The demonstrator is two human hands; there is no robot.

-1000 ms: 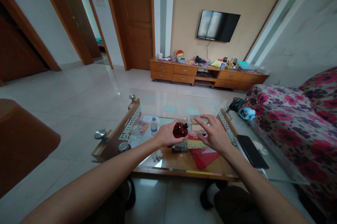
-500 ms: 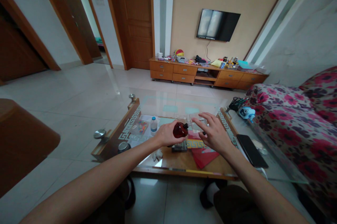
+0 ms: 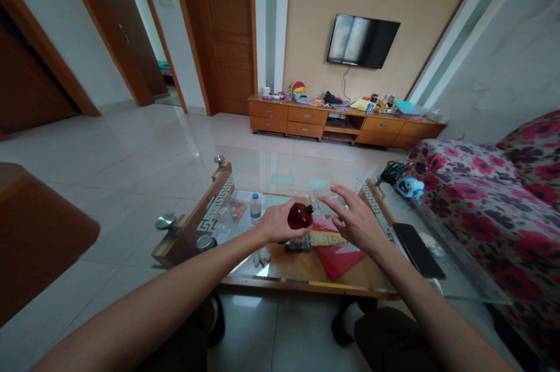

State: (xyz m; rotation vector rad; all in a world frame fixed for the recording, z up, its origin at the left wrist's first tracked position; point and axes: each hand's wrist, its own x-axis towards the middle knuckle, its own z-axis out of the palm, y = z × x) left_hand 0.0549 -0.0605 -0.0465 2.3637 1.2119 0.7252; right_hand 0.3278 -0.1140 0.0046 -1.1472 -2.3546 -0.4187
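Observation:
My left hand [image 3: 279,222] is wrapped round a dark red, rounded bottle [image 3: 300,216] with a black neck that points right, over the glass coffee table [image 3: 280,284]. Just to the right, my right hand [image 3: 353,217] has its thumb and fingers on a clear, see-through container [image 3: 324,202], whose left side is close to the bottle's neck. Whether the two touch I cannot tell. A red sheet [image 3: 339,261] shows below my right hand, and a small dark box [image 3: 297,244] lies below the bottle.
A water bottle [image 3: 255,209] with a blue cap stands left of my left hand, near a round metal tin [image 3: 205,244]. On the right lie a black phone [image 3: 417,249] and a light blue object [image 3: 410,188]. A flowered sofa [image 3: 485,209] borders the table.
The clear container has tilted and shifted slightly left in my right hand. My left hand and the red bottle have hardly moved; the black neck is turned slightly.

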